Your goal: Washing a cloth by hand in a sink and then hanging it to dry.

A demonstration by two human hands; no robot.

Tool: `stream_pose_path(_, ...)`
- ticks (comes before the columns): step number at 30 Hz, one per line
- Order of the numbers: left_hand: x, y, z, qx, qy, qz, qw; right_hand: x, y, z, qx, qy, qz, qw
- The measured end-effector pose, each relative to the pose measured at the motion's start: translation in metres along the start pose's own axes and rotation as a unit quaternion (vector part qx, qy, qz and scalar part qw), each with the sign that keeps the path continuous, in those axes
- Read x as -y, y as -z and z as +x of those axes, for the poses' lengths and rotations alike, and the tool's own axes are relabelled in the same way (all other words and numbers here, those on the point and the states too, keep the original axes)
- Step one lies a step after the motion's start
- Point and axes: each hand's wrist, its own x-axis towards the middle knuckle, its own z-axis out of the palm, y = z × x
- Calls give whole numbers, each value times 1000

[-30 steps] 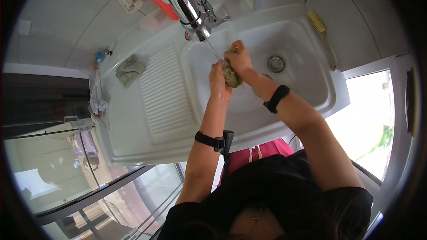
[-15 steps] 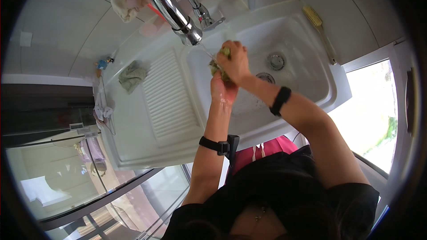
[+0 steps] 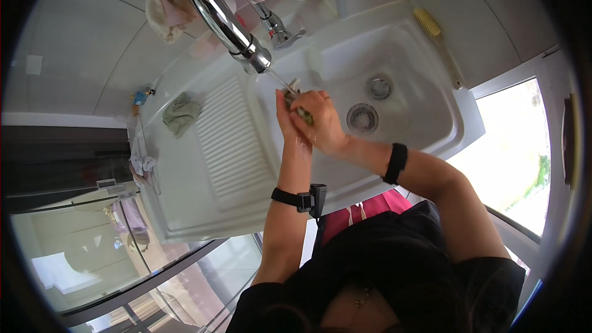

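Right hand (image 3: 322, 126) clamped on small greenish scrub pad (image 3: 295, 103), left hand (image 3: 287, 116) pressed against it, under thin water stream from chrome faucet (image 3: 229, 24), over white sink basin (image 3: 425, 117). Step: rinsing. Next likely calls for squeezing pad, keeping it under stream.

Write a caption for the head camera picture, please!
Two hands rub a greenish thing under the running tap over a white sink.
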Motion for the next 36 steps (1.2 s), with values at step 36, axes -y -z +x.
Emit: stream_pose_path(36, 2, -1, 15, -168, -23, 76, 983, -46, 27, 15, 74, -328, 315, 888)
